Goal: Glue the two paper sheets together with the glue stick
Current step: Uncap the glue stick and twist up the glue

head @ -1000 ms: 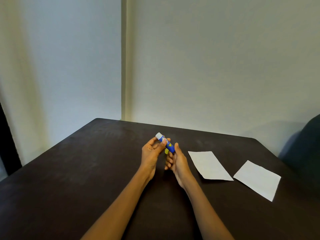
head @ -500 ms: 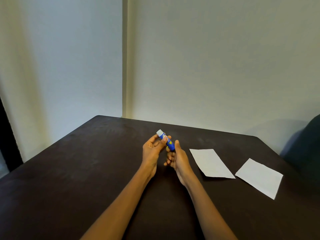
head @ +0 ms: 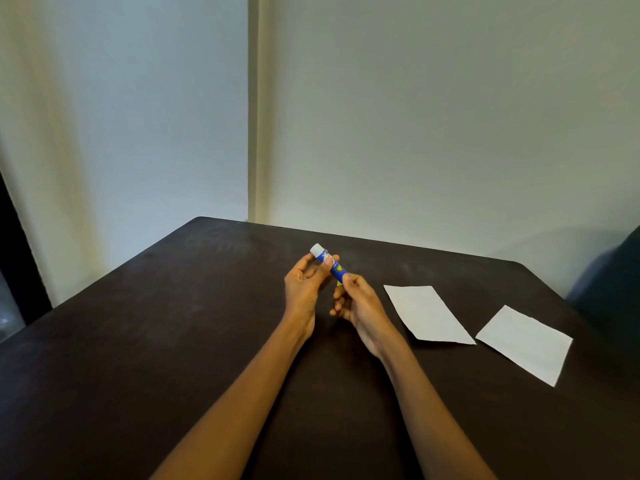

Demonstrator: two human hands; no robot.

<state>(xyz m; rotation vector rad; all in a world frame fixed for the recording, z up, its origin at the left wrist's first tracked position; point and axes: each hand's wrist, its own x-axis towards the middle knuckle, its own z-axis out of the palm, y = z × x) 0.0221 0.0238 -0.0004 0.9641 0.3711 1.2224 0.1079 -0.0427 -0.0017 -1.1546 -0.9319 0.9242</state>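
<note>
A blue glue stick [head: 333, 266] with a white cap at its upper left end is held tilted above the dark table [head: 173, 341]. My left hand [head: 304, 287] pinches its upper part near the cap with thumb and fingers. My right hand [head: 360, 303] grips the lower end, where a bit of yellow shows. Two white paper sheets lie flat to the right: the nearer sheet [head: 427, 313] just right of my right hand, the other sheet [head: 524, 342] further right, apart from the first.
The table's far edge runs close to a pale wall with a vertical corner strip [head: 254, 109]. A dark upholstered shape [head: 616, 282] stands at the table's right edge. A dark gap [head: 14, 258] shows at the far left.
Both hands with the glue stick have stayed nearly in place. The left thumb has shifted slightly up the stick toward the cap; the sheets have not moved.
</note>
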